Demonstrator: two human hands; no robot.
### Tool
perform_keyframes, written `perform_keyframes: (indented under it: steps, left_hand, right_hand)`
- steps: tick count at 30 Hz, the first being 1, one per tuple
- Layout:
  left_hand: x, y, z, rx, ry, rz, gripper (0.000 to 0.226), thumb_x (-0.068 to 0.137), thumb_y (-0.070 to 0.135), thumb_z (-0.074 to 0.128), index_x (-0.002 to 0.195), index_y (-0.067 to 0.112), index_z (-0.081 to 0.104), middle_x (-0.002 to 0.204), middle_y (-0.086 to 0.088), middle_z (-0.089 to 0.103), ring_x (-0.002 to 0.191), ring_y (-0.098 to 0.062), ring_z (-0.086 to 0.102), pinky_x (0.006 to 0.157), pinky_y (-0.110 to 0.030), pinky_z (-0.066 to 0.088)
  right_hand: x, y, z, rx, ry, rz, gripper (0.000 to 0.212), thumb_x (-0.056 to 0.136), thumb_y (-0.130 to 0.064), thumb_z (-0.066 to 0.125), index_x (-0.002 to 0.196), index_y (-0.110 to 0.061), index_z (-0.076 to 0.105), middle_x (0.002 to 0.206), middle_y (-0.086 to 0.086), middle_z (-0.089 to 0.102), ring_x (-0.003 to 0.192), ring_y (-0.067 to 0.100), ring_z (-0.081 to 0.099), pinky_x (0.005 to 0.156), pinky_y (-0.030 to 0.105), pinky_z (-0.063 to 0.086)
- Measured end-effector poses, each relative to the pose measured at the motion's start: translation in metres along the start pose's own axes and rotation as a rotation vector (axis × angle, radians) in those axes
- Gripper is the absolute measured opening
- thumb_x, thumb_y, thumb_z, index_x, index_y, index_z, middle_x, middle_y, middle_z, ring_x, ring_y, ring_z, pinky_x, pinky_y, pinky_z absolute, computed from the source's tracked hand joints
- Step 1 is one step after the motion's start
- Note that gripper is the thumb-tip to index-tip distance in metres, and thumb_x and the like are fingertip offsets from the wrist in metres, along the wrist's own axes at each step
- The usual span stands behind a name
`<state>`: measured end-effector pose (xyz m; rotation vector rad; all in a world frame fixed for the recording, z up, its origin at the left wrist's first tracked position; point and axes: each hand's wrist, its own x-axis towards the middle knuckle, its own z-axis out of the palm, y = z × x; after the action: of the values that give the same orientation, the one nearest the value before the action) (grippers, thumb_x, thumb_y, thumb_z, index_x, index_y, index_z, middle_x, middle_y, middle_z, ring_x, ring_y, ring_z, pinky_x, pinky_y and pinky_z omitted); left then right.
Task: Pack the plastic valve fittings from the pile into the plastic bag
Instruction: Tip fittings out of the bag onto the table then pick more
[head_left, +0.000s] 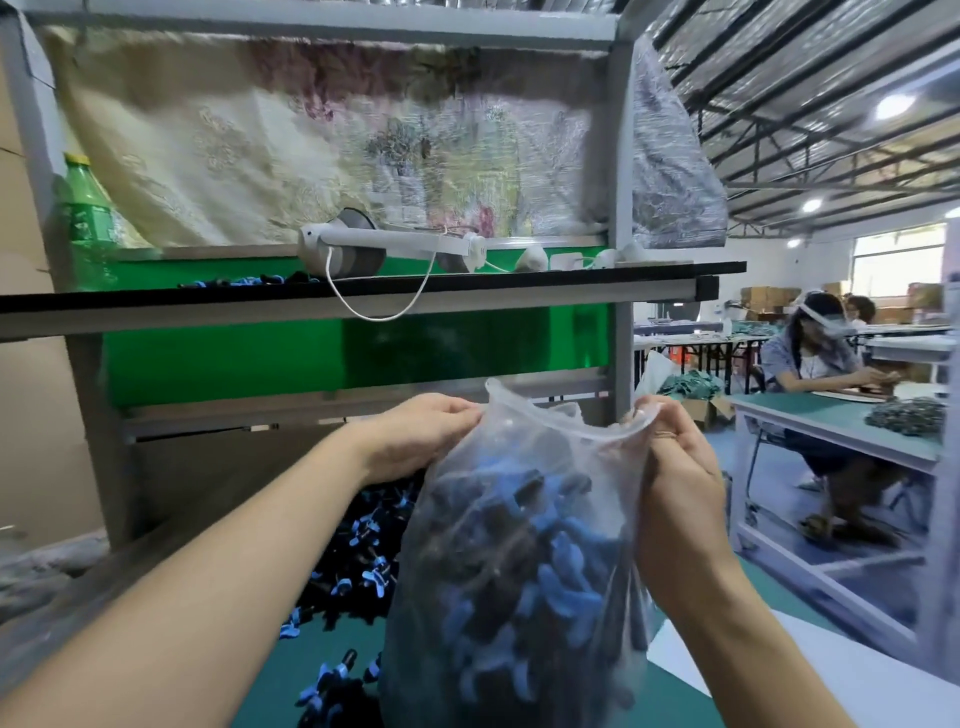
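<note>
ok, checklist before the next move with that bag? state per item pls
1. Left hand grip: ok, it pinches the plastic bag at the rim.
2. Right hand grip: ok, it pinches the opposite side of the rim.
3. Mouth open: ok, the rim is spread between the two hands.
4. Headroom: ok, the fittings stop short of the rim, with slack plastic above them.
5. Pile cleared: not ok, fittings lie on the table left of the bag.
6. Bag bottom supported: cannot tell, it is below the frame.
</note>
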<state>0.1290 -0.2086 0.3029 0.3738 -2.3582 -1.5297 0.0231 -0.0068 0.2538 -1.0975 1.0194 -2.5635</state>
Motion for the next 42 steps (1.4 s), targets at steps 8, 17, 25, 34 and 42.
perform_keyframes:
  steps: [8, 17, 25, 34, 42]
  left_hand:
    - [-0.004, -0.011, -0.022, -0.072, 0.425, 0.059, 0.008, 0.093, 0.012, 0.065, 0.1, 0.012, 0.068, 0.085, 0.0, 0.066, 0.069, -0.004, 0.058, 0.056, -0.014, 0.041]
    - [-0.034, 0.006, -0.047, -0.04, 0.32, -0.074, 0.023, 0.092, 0.026, 0.063, 0.096, 0.004, 0.07, 0.06, 0.008, 0.063, 0.046, -0.001, 0.053, 0.044, -0.013, 0.04]
    - [-0.055, 0.011, -0.07, 0.087, 0.292, -0.106, 0.012, 0.098, 0.006, 0.054, 0.105, 0.003, 0.064, 0.095, -0.016, 0.068, 0.073, -0.017, 0.066, 0.068, -0.024, 0.057]
    - [-0.048, 0.059, -0.03, 1.073, 0.105, -0.065, 0.032, 0.099, 0.041, 0.047, 0.127, 0.035, 0.06, 0.121, 0.018, 0.058, 0.107, -0.005, 0.055, 0.094, -0.025, 0.04]
    - [0.027, 0.06, 0.116, 1.033, 0.026, 0.388, 0.036, 0.104, 0.044, 0.037, 0.126, 0.026, 0.059, 0.12, -0.006, 0.066, 0.106, -0.027, 0.06, 0.088, -0.04, 0.048]
  right_hand:
    - [0.02, 0.003, -0.058, -0.184, 0.277, 0.162, 0.037, 0.105, -0.028, 0.04, 0.074, -0.026, 0.06, 0.08, -0.001, 0.054, 0.067, 0.011, 0.052, 0.06, 0.021, 0.047]
    - [0.0, 0.029, -0.076, -0.526, 0.219, 0.211, 0.019, 0.094, -0.027, 0.064, 0.087, -0.014, 0.053, 0.09, 0.006, 0.066, 0.084, 0.018, 0.069, 0.082, 0.034, 0.052]
    - [0.05, 0.036, -0.03, -0.395, 0.265, 0.273, 0.016, 0.091, -0.003, 0.04, 0.081, -0.015, 0.039, 0.077, 0.003, 0.037, 0.066, 0.014, 0.036, 0.061, 0.028, 0.035]
    - [0.037, 0.03, -0.032, -0.339, 0.082, 0.271, 0.042, 0.094, 0.001, 0.049, 0.131, -0.017, 0.04, 0.098, 0.014, 0.057, 0.087, 0.014, 0.065, 0.077, 0.022, 0.05]
    - [0.034, 0.022, -0.036, -0.088, 0.071, 0.171, 0.02, 0.1, -0.006, 0.05, 0.113, -0.014, 0.063, 0.101, 0.009, 0.072, 0.093, 0.018, 0.068, 0.084, 0.029, 0.057]
